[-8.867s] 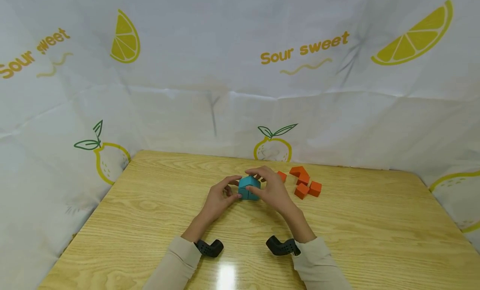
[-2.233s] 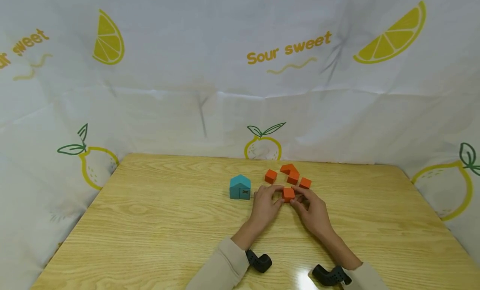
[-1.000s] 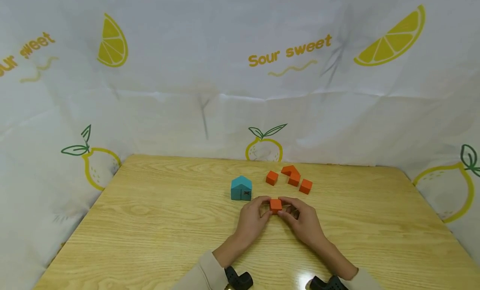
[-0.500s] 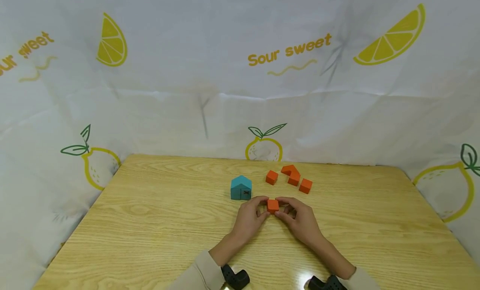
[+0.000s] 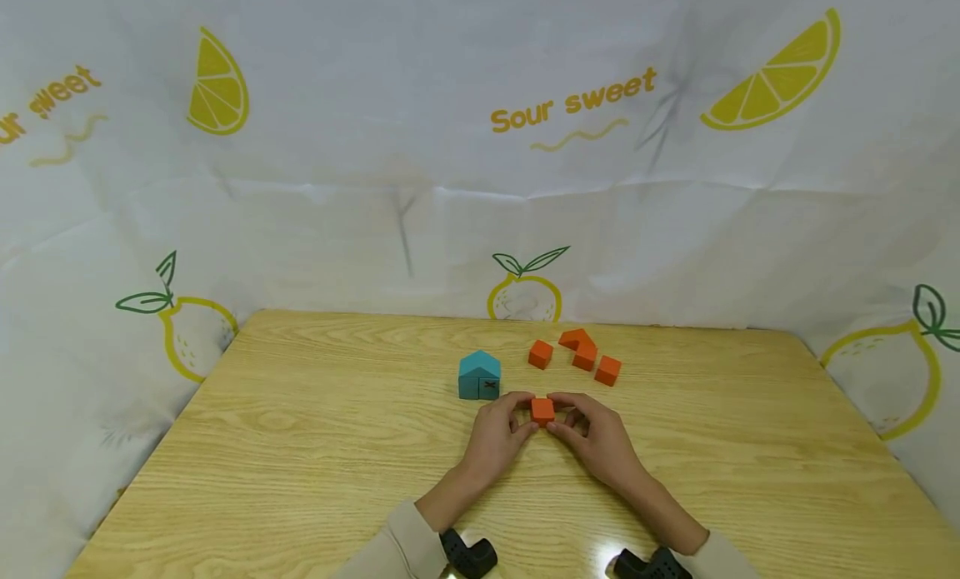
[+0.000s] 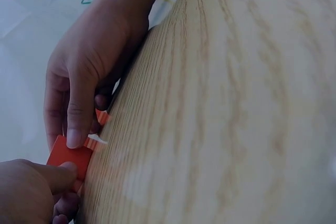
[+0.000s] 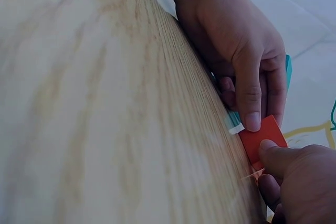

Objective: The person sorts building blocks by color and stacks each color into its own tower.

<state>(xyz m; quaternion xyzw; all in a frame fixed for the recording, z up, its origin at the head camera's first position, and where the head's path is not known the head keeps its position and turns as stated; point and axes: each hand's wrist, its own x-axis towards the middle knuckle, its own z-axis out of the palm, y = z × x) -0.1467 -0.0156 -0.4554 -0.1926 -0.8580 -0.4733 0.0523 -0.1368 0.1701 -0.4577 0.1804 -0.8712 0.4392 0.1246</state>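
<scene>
Between my two hands, on the table in front of the teal blocks, is an orange cube block [image 5: 542, 411]. My left hand [image 5: 491, 441] pinches it from the left with thumb and fingers. From the right, my right hand [image 5: 600, 446] pinches the same cube. Both thumbs touch its near face in the wrist views, where the orange block [image 6: 71, 156] shows up close. Just beyond my left hand stands a small teal block house [image 5: 479, 376]: cubes below, a triangular block on top, a dark mark on one cube.
Farther back lie a loose orange cube [image 5: 540, 354], an orange triangular block [image 5: 576, 338] touching another orange cube [image 5: 585, 358], and one more orange cube [image 5: 608, 371] to the right. A white lemon-print cloth [image 5: 337, 229] hangs behind the wooden table [image 5: 300, 446].
Earlier both hands held the teal blocks; those now stand alone. The hands gripped an orange cube and brought it nearer and leftward. Over the last half second it has barely moved.
</scene>
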